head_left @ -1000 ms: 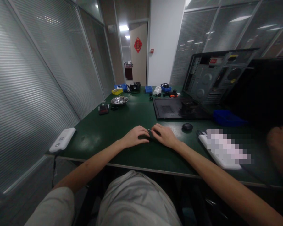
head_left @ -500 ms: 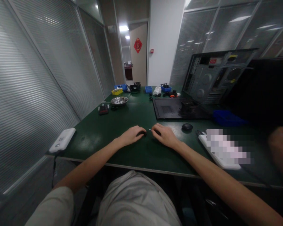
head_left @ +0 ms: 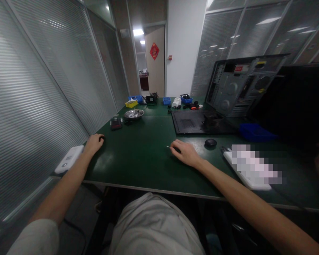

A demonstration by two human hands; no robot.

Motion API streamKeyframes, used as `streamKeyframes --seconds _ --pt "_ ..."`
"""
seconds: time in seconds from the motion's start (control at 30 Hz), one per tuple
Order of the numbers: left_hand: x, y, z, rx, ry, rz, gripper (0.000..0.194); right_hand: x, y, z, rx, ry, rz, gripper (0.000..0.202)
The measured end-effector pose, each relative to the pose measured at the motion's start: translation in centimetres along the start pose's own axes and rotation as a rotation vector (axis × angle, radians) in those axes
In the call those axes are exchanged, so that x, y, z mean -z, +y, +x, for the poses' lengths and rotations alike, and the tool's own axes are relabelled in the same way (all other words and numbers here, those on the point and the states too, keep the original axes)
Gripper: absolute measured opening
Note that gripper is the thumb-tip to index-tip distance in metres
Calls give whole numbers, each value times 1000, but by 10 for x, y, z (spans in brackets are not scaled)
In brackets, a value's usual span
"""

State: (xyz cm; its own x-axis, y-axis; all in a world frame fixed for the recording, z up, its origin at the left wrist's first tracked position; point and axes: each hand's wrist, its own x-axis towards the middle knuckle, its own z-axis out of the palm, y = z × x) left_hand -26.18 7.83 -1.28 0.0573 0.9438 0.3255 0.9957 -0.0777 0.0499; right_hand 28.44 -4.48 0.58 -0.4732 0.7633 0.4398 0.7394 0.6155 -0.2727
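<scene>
The right hand (head_left: 186, 153) pinches a thin, pale sliver (head_left: 168, 146) over the green table (head_left: 138, 163), its long axis pointing toward nine o'clock. Left hand (head_left: 94, 144): well apart at nine o'clock, fingers curled, contents indeterminable.

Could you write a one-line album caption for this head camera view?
Right hand pinching a thin pale object over a green table, left hand apart, an opened computer case beyond.
</scene>
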Motion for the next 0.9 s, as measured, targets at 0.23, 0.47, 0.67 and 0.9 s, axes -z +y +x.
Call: streamKeyframes --seconds 0.23,0.47,0.67,0.9 --pt "3 0 -4 124 45 -35 45 2 -3 0 -1 -12 -6 18" --pt "7 -1 -7 118 88 -46 41 0 -1 1 13 -20 -4 18" --pt "3 6 -9 58 74 62 41 -1 -1 1 10 -17 -10 19" --pt "10 18 -16 76 51 151 43 0 -2 0 14 -11 -10 17"
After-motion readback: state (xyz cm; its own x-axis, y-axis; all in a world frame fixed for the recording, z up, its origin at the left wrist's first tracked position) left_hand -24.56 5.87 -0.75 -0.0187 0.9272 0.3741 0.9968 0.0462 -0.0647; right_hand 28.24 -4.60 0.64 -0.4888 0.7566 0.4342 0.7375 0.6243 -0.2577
